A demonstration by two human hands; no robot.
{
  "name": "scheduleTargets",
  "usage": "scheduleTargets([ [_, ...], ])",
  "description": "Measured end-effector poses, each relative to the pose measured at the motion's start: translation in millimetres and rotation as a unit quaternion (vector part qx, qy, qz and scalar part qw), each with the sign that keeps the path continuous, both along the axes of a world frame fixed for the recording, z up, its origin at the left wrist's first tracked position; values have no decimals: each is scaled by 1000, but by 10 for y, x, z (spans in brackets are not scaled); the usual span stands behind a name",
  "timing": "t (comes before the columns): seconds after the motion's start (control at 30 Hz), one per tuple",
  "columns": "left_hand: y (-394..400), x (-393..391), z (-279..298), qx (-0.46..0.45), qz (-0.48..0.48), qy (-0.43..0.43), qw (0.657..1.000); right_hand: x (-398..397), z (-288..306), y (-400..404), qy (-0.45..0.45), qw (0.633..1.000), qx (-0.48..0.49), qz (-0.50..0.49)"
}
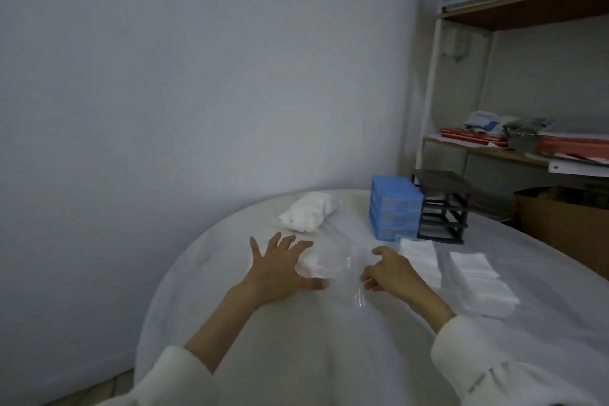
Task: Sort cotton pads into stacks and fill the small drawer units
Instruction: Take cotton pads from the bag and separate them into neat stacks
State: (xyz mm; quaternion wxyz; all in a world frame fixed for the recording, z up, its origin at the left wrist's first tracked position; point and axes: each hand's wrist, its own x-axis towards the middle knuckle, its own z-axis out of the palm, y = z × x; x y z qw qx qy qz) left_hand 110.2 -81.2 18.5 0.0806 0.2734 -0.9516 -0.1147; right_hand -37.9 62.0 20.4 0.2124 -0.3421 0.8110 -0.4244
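White-draped table (296, 339) against a bare wall, shelving at right. I log: left hand (280, 270) spread flat, fingers apart, on a clear plastic bag (333, 265) of cotton pads; right hand (390, 272) curled, pinching the bag's near-right edge. Bag lies between both hands — long axis running away from me. Sorted pad stacks (474, 277) just right; blue drawer unit (395, 208) beyond, black drawer frame (443, 208) beside it; second full bag (308, 212) far left.

wall shelf (527, 11), cardboard box (560, 224), red folders (474, 138)
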Motion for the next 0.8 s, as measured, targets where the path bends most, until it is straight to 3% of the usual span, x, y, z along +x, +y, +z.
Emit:
scheduleTargets([
  [0.07,-40,28,-64,53,6,6,999,17,18,-34,-99,995,-30,-11],
  [0.17,-68,67,-150,46,-7,1,999,58,26,-52,-170,984,-43,25],
  [0.47,-33,79,-160,32,83,-54,995,78,29,-36,-170,980,-88,62],
  [0.6,39,71,-169,28,137,-33,990,99,66,12,-161,980,-95,74],
  [0.8,123,122,-95,33,129,28,991,140,85,171,-164,976,-95,108],
])
